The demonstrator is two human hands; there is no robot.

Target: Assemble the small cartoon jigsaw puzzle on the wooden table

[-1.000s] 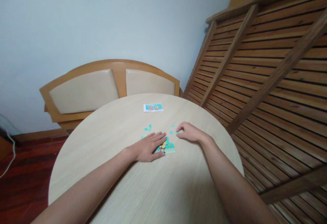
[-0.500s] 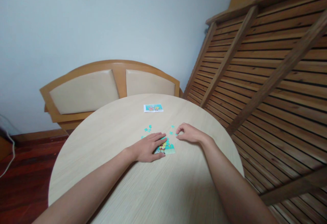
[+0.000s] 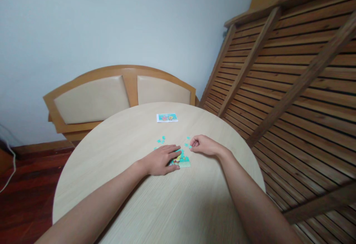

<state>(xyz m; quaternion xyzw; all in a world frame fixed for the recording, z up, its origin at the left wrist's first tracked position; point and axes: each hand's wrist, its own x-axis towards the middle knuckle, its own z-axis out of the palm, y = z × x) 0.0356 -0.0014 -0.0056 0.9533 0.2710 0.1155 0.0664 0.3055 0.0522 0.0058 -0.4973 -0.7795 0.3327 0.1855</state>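
A partly assembled jigsaw puzzle (image 3: 184, 160) in teal and green, with a yellow cartoon figure, lies on the round table. My left hand (image 3: 161, 160) rests flat across its left side with the fingers spread, hiding that part. Just beyond the puzzle's upper right edge, my right hand (image 3: 200, 144) is closed in a pinch, a small teal puzzle piece (image 3: 190, 147) at its fingertips. Other loose teal pieces lie by the right fingertips, and more loose pieces (image 3: 161, 140) are scattered past my left hand.
Toward the far side of the pale wooden table (image 3: 133, 199) lies a picture card (image 3: 167, 117) with cartoon figures. A padded headboard (image 3: 94, 99) stands behind the table. Wooden slats (image 3: 292, 88) lean along the right side. A white cable (image 3: 13, 162) hangs at far left.
My right fingers have drawn together into a tighter pinch at the teal piece, and the hand has shifted slightly left. My left hand stays nearly still on the puzzle.
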